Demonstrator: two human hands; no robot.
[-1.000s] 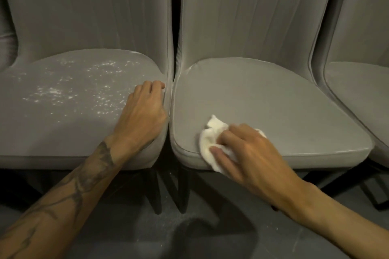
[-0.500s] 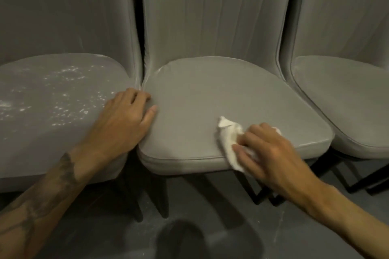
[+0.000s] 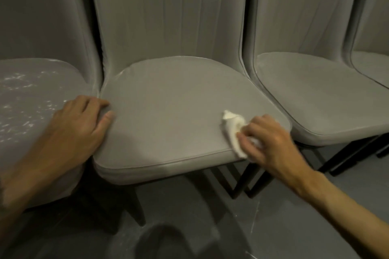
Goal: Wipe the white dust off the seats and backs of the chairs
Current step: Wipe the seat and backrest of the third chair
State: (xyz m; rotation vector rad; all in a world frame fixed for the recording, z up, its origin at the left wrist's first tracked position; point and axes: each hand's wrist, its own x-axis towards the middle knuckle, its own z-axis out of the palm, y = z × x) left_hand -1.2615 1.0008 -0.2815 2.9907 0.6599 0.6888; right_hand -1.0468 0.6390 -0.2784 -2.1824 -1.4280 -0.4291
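A row of grey upholstered chairs stands side by side. The middle chair's seat (image 3: 172, 107) looks free of dust, and its back (image 3: 168, 10) carries a white streak near the top. My right hand (image 3: 267, 139) grips a crumpled white cloth (image 3: 232, 127) and presses it on the seat's front right corner. My left hand (image 3: 77, 126) rests with relaxed fingers across the gap between the middle seat and the left chair's seat (image 3: 31, 99), which is speckled with white dust.
A third chair's seat (image 3: 311, 94) lies to the right, with the edge of a fourth (image 3: 372, 67) beyond it. Black chair legs (image 3: 242, 183) stand on the dark grey floor (image 3: 284, 227) below the seats.
My right hand has slid the cloth rightward along the middle seat's front edge to its right corner. The view has shifted right. My left hand stays at the gap between the seats.
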